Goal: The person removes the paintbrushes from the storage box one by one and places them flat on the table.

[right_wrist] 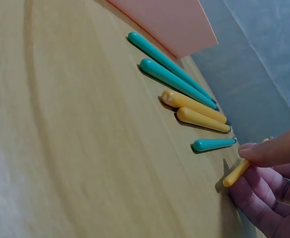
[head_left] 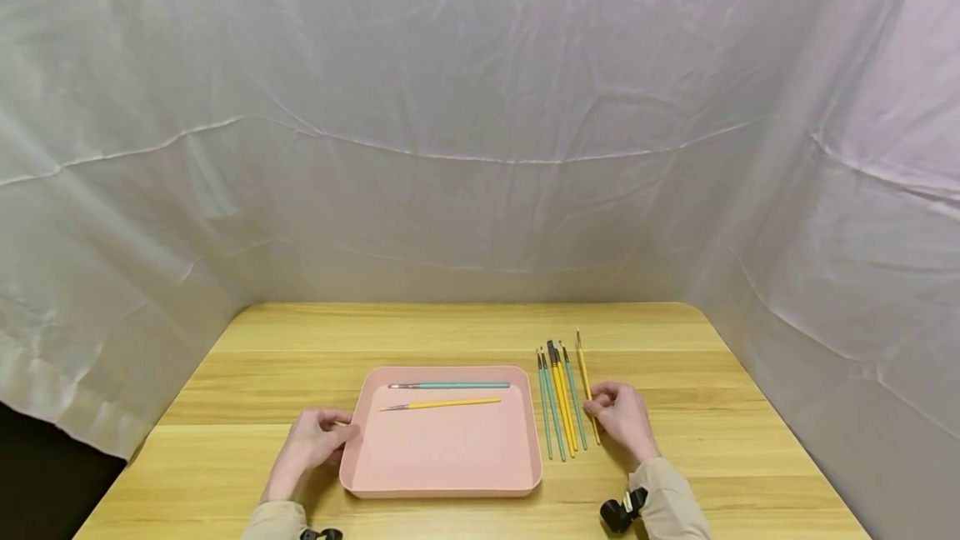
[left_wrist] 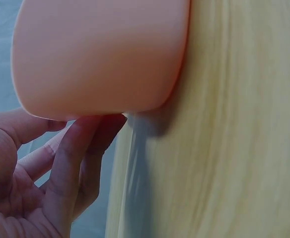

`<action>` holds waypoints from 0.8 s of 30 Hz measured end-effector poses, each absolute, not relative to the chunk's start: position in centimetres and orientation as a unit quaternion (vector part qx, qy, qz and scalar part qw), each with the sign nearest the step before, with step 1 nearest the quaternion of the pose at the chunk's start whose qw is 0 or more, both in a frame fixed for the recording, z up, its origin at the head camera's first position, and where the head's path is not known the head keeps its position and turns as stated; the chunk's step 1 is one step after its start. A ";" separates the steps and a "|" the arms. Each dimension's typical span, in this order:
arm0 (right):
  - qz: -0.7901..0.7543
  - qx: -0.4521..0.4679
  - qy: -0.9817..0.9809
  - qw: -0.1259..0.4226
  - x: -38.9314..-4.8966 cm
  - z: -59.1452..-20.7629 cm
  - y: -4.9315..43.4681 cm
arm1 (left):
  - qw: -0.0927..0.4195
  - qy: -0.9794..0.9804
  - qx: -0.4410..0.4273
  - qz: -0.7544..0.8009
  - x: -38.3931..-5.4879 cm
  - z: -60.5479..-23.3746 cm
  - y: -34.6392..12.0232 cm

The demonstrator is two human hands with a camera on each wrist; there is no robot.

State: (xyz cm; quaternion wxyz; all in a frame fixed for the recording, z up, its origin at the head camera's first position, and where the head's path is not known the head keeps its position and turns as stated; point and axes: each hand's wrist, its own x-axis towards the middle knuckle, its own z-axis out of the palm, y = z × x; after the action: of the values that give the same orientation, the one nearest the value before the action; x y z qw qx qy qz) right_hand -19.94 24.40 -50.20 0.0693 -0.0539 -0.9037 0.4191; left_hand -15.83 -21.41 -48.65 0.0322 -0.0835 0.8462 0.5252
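Pink tray, near side: I see left hand, fingers bent, gripping its left rim. Right hand pinches a yellow brush, just right of the brush row. Teal brush, second yellow brush lie in the tray's far half.

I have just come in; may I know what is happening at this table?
A person's right hand pinches a yellow paintbrush just right of five more paintbrushes on the wooden table. The left hand holds the left edge of a pink tray. Inside it lie a teal paintbrush and another yellow paintbrush.
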 end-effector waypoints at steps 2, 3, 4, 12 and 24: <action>0.406 -0.052 -0.909 0.072 -20.0 -50.3 24.4 | 0.032 0.847 -0.084 0.523 -15.8 -48.7 -21.4; 0.400 -0.051 -0.912 0.073 -20.0 -50.4 24.4 | 0.032 0.848 -0.085 0.522 -15.8 -48.7 -21.4; 0.394 -0.048 -0.915 0.073 -20.0 -50.5 24.4 | 0.031 0.849 -0.086 0.521 -15.8 -48.7 -21.4; 0.376 -0.056 -0.924 0.051 -20.2 -50.6 24.3 | 0.027 0.850 -0.088 0.518 -15.8 -48.6 -21.3; 0.372 -0.058 -0.926 0.025 -20.2 -50.4 24.4 | 0.034 0.845 -0.089 0.527 -15.8 -48.5 -21.3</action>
State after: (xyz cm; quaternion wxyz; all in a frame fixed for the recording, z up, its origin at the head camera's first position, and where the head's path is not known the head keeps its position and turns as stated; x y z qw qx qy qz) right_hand -20.20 24.40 -50.43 0.0248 -0.0580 -0.9260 0.3723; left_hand -15.80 -21.31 -48.50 0.0337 -0.0888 0.8445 0.5270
